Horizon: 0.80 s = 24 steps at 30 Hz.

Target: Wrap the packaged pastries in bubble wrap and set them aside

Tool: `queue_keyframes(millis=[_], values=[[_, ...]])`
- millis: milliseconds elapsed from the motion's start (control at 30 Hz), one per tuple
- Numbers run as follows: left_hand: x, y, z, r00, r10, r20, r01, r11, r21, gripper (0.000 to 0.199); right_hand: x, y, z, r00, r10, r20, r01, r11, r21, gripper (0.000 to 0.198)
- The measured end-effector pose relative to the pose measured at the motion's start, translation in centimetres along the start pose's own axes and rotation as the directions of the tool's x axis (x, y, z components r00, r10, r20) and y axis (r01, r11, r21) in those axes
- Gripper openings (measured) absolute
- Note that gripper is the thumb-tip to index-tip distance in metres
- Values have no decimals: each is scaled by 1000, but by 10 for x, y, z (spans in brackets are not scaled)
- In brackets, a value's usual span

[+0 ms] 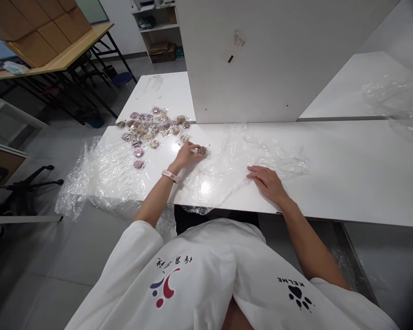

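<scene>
My left hand, with a pale band on its wrist, pinches a small brown wrapped snack just above the table, at the left side of a clear plastic bag. The bag lies flat and crumpled before me. At its right edge my right hand rests with fingers stretched out and thumb apart, touching the film. To the left, a loose spread of several wrapped snacks, purple, tan and brown, covers the white table's far left corner. Two purple ones lie nearer me.
A stack of clear plastic bags hangs over the left edge of the white table. A tall white panel stands behind. More clear film lies at far right. Cardboard boxes sit on a wooden table further left.
</scene>
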<state>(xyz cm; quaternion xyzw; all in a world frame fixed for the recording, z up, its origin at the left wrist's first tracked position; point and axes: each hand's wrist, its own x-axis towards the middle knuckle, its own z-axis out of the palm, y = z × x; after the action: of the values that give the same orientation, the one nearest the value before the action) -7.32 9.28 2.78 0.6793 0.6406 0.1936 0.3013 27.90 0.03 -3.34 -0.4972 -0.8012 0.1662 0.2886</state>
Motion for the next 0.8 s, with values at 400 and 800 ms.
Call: queue_keyframes(millis=[400,800], values=[[-62,53,56,819,497,288,-547,827,129,36,2,6,4,999,-49,-21,49,998,-44,32],[-194,-36,3,939,285,195,-342,839,423,76,-53,-109,39,920,-390,-29,385,915,-119,38]])
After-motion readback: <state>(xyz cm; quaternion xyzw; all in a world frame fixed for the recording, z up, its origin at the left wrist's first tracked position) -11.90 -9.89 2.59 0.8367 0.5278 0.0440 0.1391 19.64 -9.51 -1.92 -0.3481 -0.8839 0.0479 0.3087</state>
